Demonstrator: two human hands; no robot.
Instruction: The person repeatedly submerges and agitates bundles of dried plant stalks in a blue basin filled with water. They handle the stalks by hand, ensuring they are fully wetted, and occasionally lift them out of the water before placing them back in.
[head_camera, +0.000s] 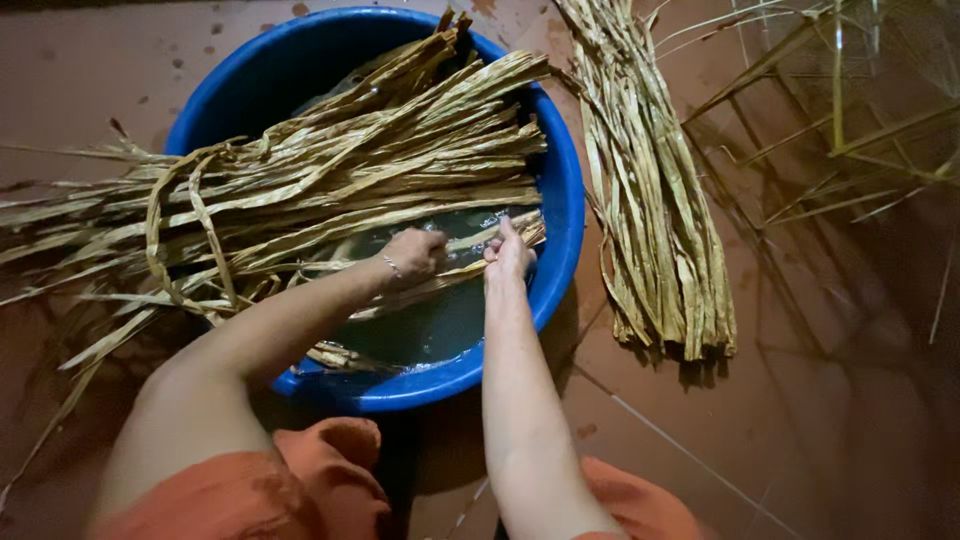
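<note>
A blue round tub (562, 170) holds dark water and a thick bundle of long dried straw strips (330, 175) lying across it, their ends hanging over the left rim. My left hand (414, 255) is closed around some wet strips near the water's surface. My right hand (508, 252) grips the same strips just to the right, close to the tub's right wall. Both forearms reach in from the bottom of the view.
A second bundle of dried strips (655, 190) lies on the brown tiled floor right of the tub. A thin wire or stick frame (840, 110) stands at the upper right. Orange cloth (320, 480) covers my knees at the bottom.
</note>
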